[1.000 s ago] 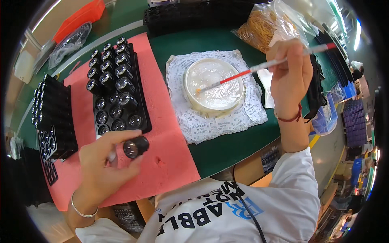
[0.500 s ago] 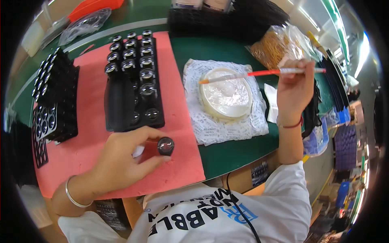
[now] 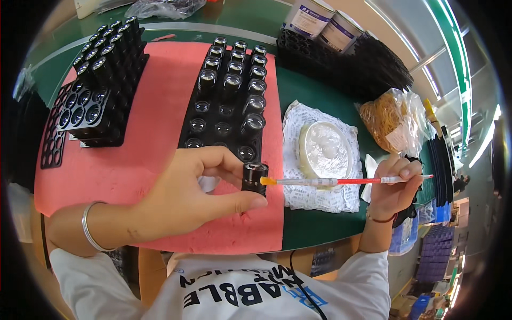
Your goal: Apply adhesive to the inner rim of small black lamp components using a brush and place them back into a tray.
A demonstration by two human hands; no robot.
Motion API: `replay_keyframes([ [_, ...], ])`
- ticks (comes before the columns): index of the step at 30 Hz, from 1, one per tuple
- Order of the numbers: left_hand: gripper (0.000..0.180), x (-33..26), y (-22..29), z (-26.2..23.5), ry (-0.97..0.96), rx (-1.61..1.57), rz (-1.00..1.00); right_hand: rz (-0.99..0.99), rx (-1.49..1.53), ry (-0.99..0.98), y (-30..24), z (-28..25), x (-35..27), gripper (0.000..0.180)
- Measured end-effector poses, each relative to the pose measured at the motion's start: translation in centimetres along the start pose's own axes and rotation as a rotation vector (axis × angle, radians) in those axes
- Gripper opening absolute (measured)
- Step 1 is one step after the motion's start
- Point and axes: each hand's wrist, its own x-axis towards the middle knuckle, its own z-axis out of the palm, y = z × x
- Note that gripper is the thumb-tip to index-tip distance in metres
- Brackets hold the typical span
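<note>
A green worktop (image 3: 314, 229) spreads in front of me, and most of its left half lies under a pink foam mat (image 3: 154, 106) that reaches down to the near edge. On the mat, towards the far edge, a black tray (image 3: 226, 96) stands with small black lens barrels filling its far rows, while its near pockets hold only clear round lenses. A second black tray (image 3: 101, 80) sits at the mat's left edge, loaded the same way along its far side. Right of the mat a patterned white cloth (image 3: 320, 197) lies on the green, with a shallow round white dish (image 3: 325, 149) on it. Beyond that, near the right edge, a clear bag of tan rubber bands (image 3: 386, 114) slumps beside stacked black trays (image 3: 362, 61).

My left hand (image 3: 181, 197) curls over the mat's near right corner, thumb and forefinger pinched on one small black lens barrel (image 3: 254, 178), held upright above the foam. My right hand (image 3: 392, 186) hovers over the cloth's right edge, fingers closed round a thin red-and-white brush (image 3: 346, 181) held level; its orange tip touches the barrel's right side
</note>
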Motion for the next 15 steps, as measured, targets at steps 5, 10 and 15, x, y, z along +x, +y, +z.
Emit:
replay_keyframes([
  [5,0.025,0.27,-0.01,-0.22,-0.026,-0.048,-0.004,-0.045,-0.049,-0.034,0.18,-0.25,0.28,0.032],
  [10,0.024,0.29,0.21,-0.44,-0.04,0.044,-0.05,-0.072,-0.089,-0.028,0.23,-0.53,0.46,0.03],
  [15,0.025,0.12,0.08,-0.32,-0.115,-0.136,-0.012,-0.057,-0.072,-0.015,0.17,-0.6,0.47,0.029],
])
